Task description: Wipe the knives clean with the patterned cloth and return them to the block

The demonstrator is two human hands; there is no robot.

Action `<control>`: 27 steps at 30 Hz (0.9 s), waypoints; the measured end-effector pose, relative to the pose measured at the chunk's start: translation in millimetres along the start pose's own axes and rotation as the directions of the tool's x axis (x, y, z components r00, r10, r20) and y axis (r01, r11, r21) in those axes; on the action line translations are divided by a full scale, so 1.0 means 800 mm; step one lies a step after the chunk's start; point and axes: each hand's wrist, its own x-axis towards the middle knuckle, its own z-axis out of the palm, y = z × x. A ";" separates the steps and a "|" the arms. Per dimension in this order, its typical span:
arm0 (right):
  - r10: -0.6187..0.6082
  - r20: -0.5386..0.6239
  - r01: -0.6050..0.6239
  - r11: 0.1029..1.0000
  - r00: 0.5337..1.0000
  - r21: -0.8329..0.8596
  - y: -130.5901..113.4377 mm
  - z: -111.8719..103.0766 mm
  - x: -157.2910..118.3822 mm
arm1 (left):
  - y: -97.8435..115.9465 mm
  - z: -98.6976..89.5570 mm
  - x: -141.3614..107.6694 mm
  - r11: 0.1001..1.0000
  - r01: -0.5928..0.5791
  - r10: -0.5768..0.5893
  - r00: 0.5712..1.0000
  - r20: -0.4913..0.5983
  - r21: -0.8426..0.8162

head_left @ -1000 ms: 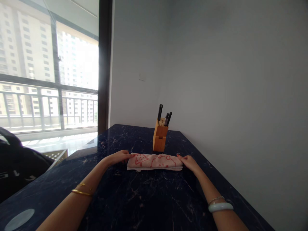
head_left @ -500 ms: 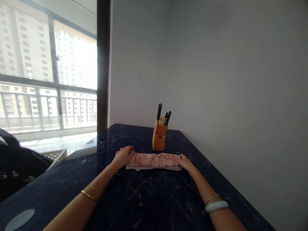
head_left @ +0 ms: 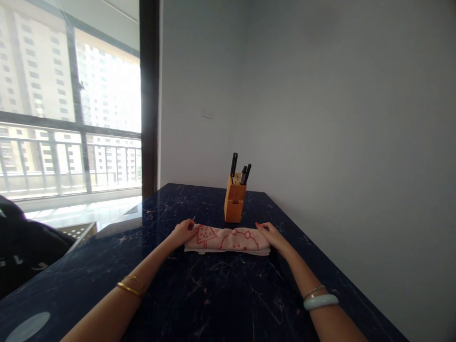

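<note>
A folded pink towel (head_left: 228, 239) with red line drawings lies flat across the dark blue marbled table (head_left: 221, 294), its long side running left to right. At its left end, my left hand (head_left: 184, 232) has its fingers curled closed on the far corner. My right hand (head_left: 272, 235) grips the opposite end, thumb and fingers pinched at the far right corner; part of its grip is hidden by the hand itself. Just beyond the towel stands a wooden knife block (head_left: 234, 202) holding several black-handled knives (head_left: 234, 165).
A grey wall (head_left: 338, 118) runs along the table's right side. To the left are a glass window (head_left: 107, 95) and a black bag-like item (head_left: 28, 242) beside the table. A pale round disc (head_left: 28, 327) lies at the near left corner.
The fingers of both hands have shifted to the towel's far corners and curled in more. The right hand has drawn slightly outward from the towel's top. The view has turned a little.
</note>
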 end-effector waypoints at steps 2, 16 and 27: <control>-0.019 0.040 0.018 1.000 0.999 0.024 0.003 -0.001 0.001 | 0.001 0.001 0.000 0.999 -0.007 0.007 1.000 -0.005 -0.040; -0.018 -0.032 0.019 1.000 0.999 0.016 0.020 0.003 0.015 | 0.000 0.001 0.001 0.997 -0.006 0.005 1.000 -0.016 -0.076; 0.142 0.152 -0.123 0.984 0.978 -0.125 0.028 -0.029 0.008 | 0.052 -0.010 -0.026 0.993 -0.067 0.078 0.990 -0.115 0.095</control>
